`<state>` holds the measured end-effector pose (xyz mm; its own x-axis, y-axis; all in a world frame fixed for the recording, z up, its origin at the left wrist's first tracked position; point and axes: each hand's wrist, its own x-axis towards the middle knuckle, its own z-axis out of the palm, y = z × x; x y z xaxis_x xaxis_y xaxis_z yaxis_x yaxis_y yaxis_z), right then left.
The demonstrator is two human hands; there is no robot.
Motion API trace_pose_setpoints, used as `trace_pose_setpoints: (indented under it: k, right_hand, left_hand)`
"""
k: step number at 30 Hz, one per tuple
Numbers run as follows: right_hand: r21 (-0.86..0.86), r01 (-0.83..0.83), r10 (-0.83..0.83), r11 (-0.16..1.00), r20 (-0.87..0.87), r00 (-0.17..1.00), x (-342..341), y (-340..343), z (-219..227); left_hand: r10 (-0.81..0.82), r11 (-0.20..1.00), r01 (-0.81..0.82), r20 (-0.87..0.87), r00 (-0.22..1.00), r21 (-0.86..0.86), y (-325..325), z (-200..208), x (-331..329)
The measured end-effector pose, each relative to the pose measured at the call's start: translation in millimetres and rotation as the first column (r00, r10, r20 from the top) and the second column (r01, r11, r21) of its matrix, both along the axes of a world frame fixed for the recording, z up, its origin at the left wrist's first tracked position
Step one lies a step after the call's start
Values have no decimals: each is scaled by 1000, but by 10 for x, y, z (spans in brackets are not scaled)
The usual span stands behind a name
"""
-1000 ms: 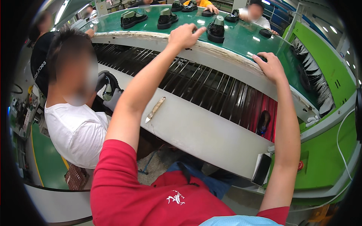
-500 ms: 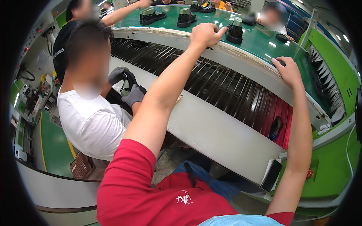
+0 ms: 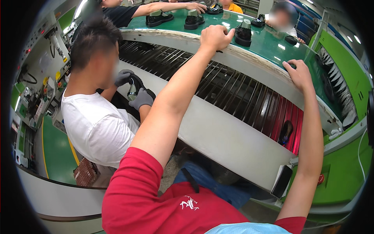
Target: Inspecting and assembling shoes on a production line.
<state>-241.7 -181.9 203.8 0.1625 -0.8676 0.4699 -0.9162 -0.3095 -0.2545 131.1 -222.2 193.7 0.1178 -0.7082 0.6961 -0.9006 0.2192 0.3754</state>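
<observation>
My left hand [image 3: 215, 38] rests on the worn pale edge [image 3: 259, 55] of a green-topped table [image 3: 218, 30]. Its thumb sticks out toward a black shoe [image 3: 243, 38] with a pale green last inside; the other fingers are partly hidden, and I see nothing held. Farther right, my right hand [image 3: 299, 74] lies over the same edge, thumb and fingers apart and holding nothing visible. Between my forearms, below the edge, runs a dark roller conveyor [image 3: 233, 91]. Another dark shoe [image 3: 286, 132] sits at its red-lit right end.
On my left, a person in a white shirt [image 3: 97, 124] holds a black shoe [image 3: 134, 89] in grey gloves. More shoes [image 3: 193, 20] stand along the table's far side, with people behind. A pale ledge [image 3: 226, 132] lies before me; a green machine with white bristles [image 3: 343, 91] is at right.
My hands stay on the edge. The seated person's head has turned and lowered toward the shoe. At the far left, another person's arm has reached right across the table to a shoe.
</observation>
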Motion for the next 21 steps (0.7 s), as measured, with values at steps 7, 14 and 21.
trace_pose_setpoints:
  k: [7,14,21]
  right_hand:
    - [-5,57,-57,998,-26,998,-105,-67,6]
    - [8,92,-92,996,-19,996,-155,-9,-20]
    - [-22,104,-105,994,-35,994,-74,-2,8]
  left_hand:
    - [-54,999,54,201,978,5,-173,42,27]
    - [231,939,-138,280,932,-314,-231,1265,482]
    - [221,948,-266,243,945,173,-365,1751,1118]
